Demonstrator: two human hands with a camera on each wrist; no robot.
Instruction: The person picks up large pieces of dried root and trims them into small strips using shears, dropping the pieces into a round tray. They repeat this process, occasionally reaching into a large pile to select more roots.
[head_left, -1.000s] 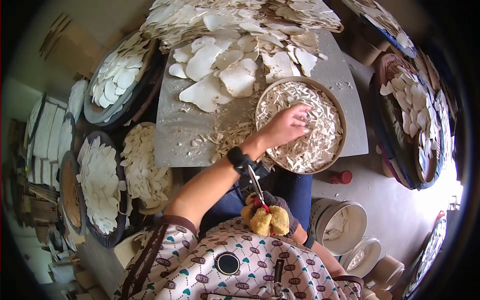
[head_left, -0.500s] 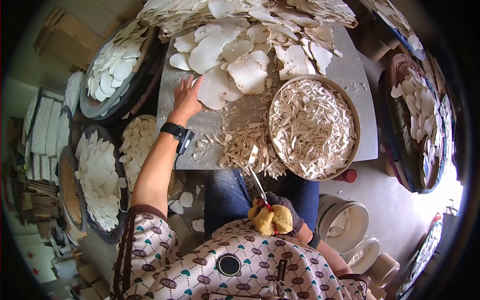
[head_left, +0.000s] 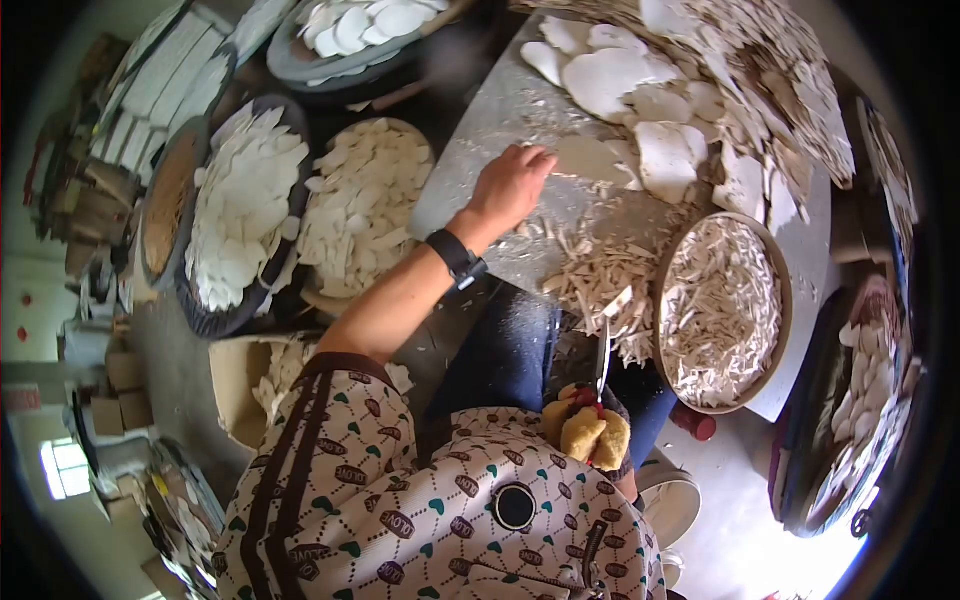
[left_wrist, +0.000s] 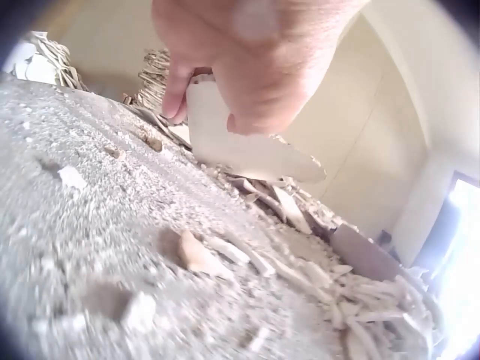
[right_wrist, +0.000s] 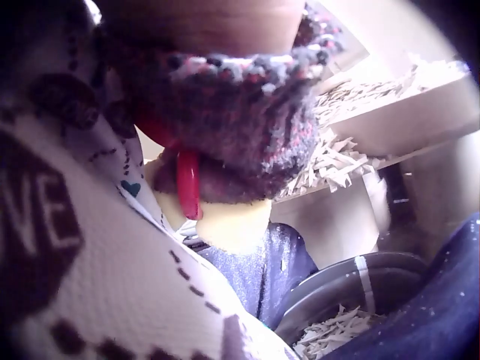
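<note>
My left hand, bare with a dark band at the wrist, reaches over the grey table. In the left wrist view its thumb and fingers pinch a flat whitish slice, tilted on edge close over the crumb-covered surface. My right hand is low by my lap, in a knitted glove with yellow padded fingertips. It grips a pair of scissors by the red handles, blades pointing up towards the table edge. A heap of cut strips lies beyond the blades.
A round tray full of cut strips sits at the table's right. More flat slices are spread and stacked at the back. Baskets of slices stand on the left. A bucket with strips is below, between my legs.
My left hand has gone from the round tray to the flat slices and now pinches one. The head view has turned left. My right hand keeps the scissors at my lap.
</note>
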